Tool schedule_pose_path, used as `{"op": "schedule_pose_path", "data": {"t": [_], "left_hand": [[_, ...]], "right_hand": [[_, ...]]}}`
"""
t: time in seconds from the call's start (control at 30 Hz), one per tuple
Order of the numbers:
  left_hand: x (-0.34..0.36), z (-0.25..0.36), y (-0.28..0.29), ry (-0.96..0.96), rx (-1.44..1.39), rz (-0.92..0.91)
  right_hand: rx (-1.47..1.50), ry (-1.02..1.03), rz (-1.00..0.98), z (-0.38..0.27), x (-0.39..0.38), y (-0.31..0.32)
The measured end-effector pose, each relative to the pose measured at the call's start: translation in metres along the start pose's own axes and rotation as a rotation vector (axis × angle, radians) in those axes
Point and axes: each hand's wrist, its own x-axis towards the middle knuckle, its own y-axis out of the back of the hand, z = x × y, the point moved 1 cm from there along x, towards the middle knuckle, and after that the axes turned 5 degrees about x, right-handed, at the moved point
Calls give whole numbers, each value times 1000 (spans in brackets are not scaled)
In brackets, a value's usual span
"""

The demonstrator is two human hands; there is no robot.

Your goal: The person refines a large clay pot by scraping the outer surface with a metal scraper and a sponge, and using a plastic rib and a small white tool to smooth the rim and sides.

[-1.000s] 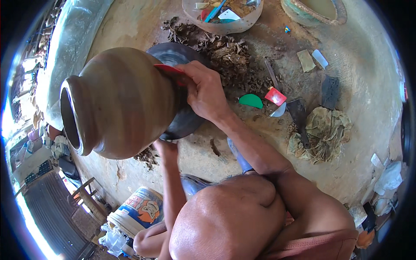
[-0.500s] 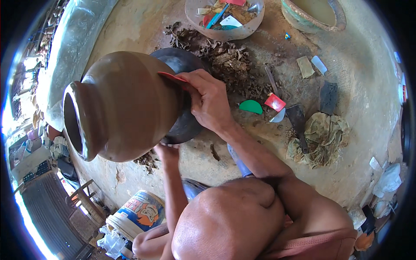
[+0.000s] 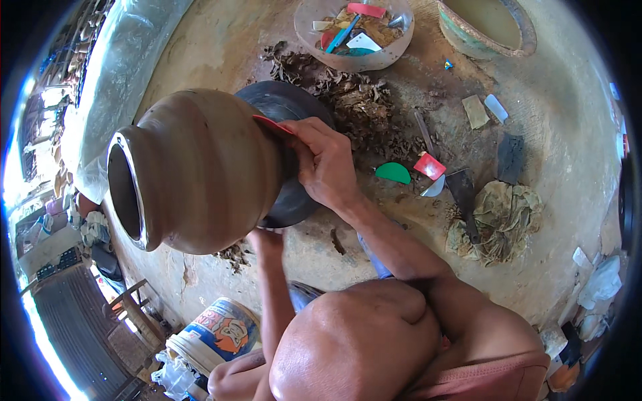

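With the right hand (image 3: 329,164), I pinch a thin red scraper (image 3: 270,125) against the smooth, rounded clay pot (image 3: 210,167) on the dark wheel (image 3: 295,208). Left hand (image 3: 267,243): at the wheel's near edge; grip cannot be determined. Floor (image 3: 160,267) separates wheel and bucket (image 3: 217,331).

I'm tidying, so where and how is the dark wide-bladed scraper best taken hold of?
Probably the narrow handle of the dark wide-bladed scraper, from the picture's lower edge: the handle points that way and overlies the crumpled cloth, with the blade at the far end.
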Motion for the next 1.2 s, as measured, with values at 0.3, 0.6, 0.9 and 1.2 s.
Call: {"op": "schedule_pose_path", "data": {"t": [0.3, 0.6, 0.9, 1.2], "left_hand": [[-48, -84, -28, 144, -161, -6], [15, 21, 30, -398, 191, -75], [-81, -74, -71, 387, 49, -18], [27, -29, 3, -435, 54, 228]], "right_hand": [[-33, -11, 3, 5, -10, 1], [10, 53, 20, -11, -4, -9], [-46, 23, 49, 12, -4, 8], [-15, 66, 2, -1, -6, -9]]}}
